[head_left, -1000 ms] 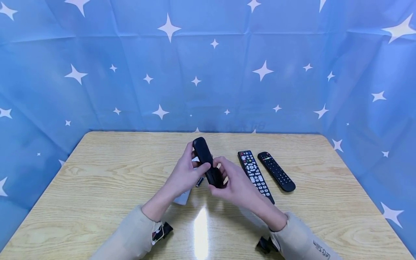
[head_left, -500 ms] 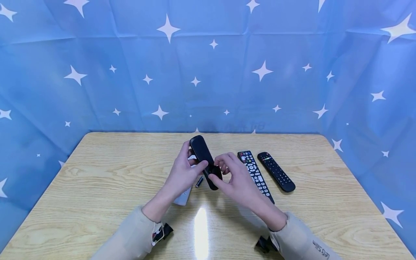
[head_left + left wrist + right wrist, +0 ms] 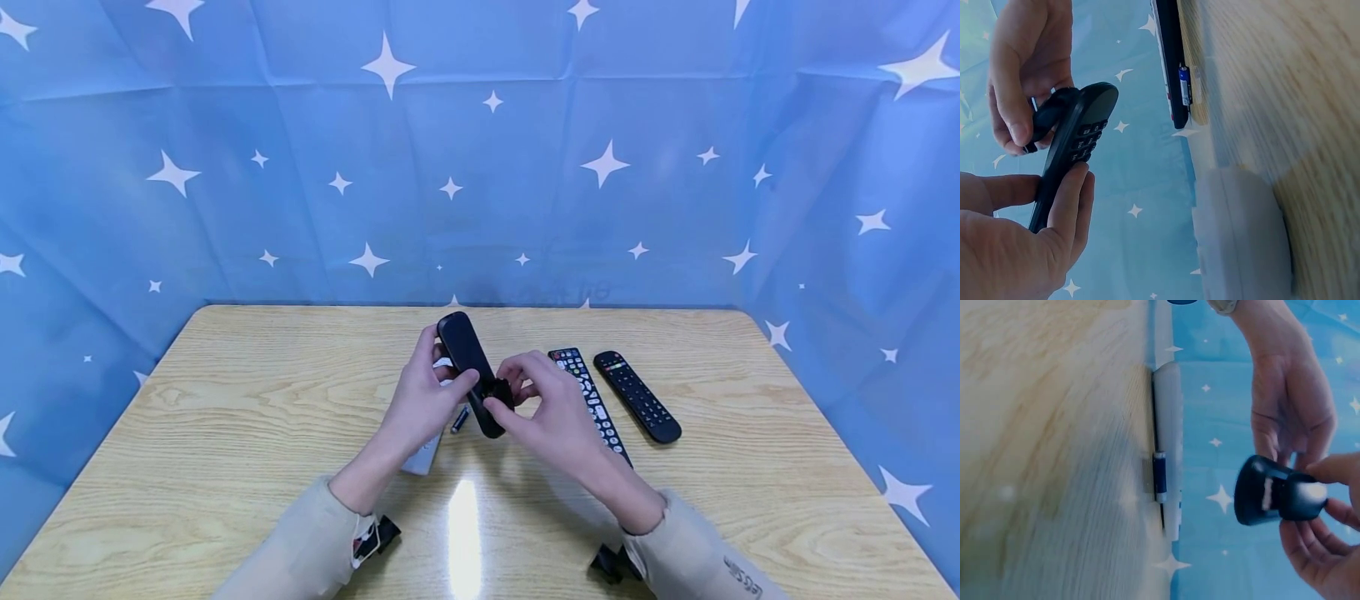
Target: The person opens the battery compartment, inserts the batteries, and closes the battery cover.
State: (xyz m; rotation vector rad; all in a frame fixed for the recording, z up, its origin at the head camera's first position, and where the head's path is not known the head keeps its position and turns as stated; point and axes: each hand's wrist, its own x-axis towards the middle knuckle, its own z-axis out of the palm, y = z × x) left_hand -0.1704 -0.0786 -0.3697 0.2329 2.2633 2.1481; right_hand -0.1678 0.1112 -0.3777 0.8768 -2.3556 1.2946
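My left hand (image 3: 420,398) grips a black remote control (image 3: 462,340) above the table, thumb on its smooth back and fingers round its far edge. In the left wrist view its button side (image 3: 1089,139) faces away from my palm. The right hand (image 3: 553,408) pinches a small black battery cover (image 3: 501,392) between thumb and fingers. The cover stands tilted off the lower half of the remote's back, as the right wrist view shows the cover (image 3: 1304,499) at an angle to the remote. Below them a dark blue battery (image 3: 460,419) lies on the table.
A pale grey remote (image 3: 422,458) lies under my left hand, partly hidden. To the right are a black remote with white buttons (image 3: 581,383), partly covered by my right hand, and another black remote (image 3: 639,397). A blue starred curtain (image 3: 480,167) hangs behind the table.
The held remote has shifted slightly up and left since one second ago. My right fingers have moved, and the battery cover now tilts up from the remote's back.
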